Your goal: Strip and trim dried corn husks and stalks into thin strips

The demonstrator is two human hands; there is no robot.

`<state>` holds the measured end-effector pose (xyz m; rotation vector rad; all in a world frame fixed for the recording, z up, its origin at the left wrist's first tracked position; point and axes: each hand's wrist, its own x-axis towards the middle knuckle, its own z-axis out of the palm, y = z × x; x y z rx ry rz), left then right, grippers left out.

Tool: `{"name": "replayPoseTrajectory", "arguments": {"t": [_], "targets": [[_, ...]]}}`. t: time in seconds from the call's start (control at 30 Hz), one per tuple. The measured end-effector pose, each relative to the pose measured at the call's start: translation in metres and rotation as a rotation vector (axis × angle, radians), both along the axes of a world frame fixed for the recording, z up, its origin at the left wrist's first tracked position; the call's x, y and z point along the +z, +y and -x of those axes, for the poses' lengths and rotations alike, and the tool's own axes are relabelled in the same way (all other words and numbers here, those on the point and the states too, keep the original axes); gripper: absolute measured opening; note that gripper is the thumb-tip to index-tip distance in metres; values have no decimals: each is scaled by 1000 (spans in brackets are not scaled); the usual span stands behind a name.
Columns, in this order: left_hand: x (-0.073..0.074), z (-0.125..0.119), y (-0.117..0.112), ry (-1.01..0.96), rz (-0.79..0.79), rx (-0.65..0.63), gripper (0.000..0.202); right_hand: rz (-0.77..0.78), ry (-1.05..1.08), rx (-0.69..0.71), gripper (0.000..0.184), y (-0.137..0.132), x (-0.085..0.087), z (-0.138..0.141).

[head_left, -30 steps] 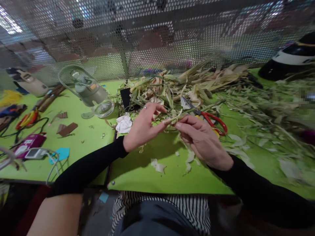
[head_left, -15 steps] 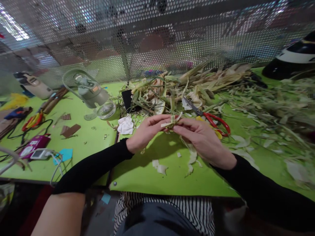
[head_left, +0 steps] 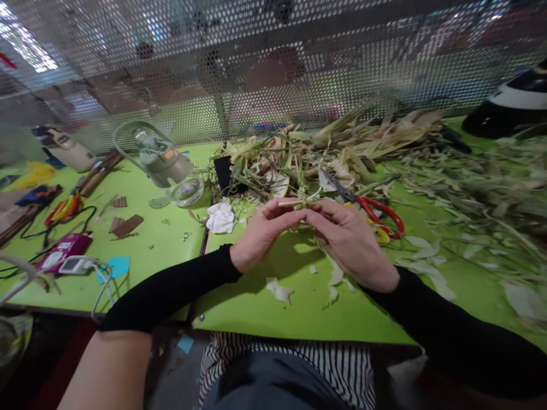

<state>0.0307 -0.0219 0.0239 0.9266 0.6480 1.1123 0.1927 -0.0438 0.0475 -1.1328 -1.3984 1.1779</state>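
Between my fingertips is a small braid of pale green corn husk strips, partly covered by the fingers. My left hand pinches it from the left, and my right hand pinches it from the right; the two thumbs meet just below it. Loose husk strips hang or lie under the right hand. Right beside that hand rests a pair of red-handled scissors, blades pointing toward the husk pile behind. Small pale husk scraps lie on the green table in front.
Crumpled white tissue and a dark phone-like object lie left of the pile. A tipped bottle is farther left. Cables, a purple device and more scissors occupy the left table. Shredded husks spread right. Perforated metal mesh stands behind.
My thumbs have come together under the braid, and the braid has turned in the fingers; its pale strip end at the left shows less. The view has shifted slightly.
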Motion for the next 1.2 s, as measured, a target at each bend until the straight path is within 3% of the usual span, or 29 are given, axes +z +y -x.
{"name": "replayPoseTrajectory", "arguments": {"t": [0.17,0.4,0.6,0.73,0.87,1.07,1.2], "targets": [[1,-5,-3,-22,24,77,26,-11,28,18,30,4,-8,5],[-1,-1,2,21,13,42,25,-104,-137,14,35,6,2,7],[6,12,19,95,-115,120,27,-96,-354,218,35,10,-7,-4],[15,24,32,124,-126,198,20,-167,-642,317,30,16,-7,-15],[19,27,32,127,-126,187,14,-146,-832,265,33,23,0,-24],[19,18,19,270,-188,36,12,-139,-616,-76,47,18,21,-18],[15,15,14,333,-253,5,16,-133,-520,-92,41,14,24,-12]]}}
